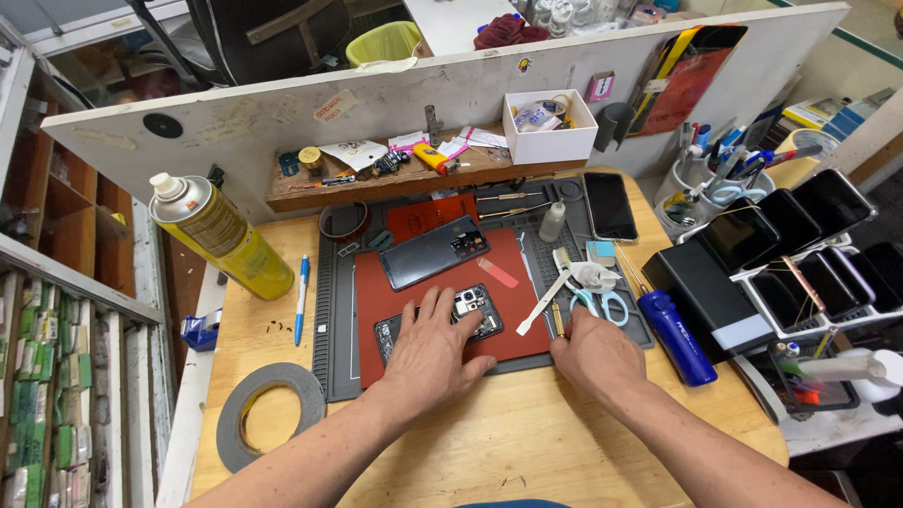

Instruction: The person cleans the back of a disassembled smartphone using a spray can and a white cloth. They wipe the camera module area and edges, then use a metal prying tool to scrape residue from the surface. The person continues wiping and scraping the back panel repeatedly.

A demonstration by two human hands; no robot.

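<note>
Now you hold the open phone (440,324) flat on the red mat (515,303).
Your left hand (432,353) presses it, fingers spread; your right hand (593,353) curls empty nearby. Pressing hard could crack its bare parts.

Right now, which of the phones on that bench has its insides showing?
The opened phone under the left hand on the red mat: circuitry exposed. The phone beyond lies closed, like the black one.
</note>
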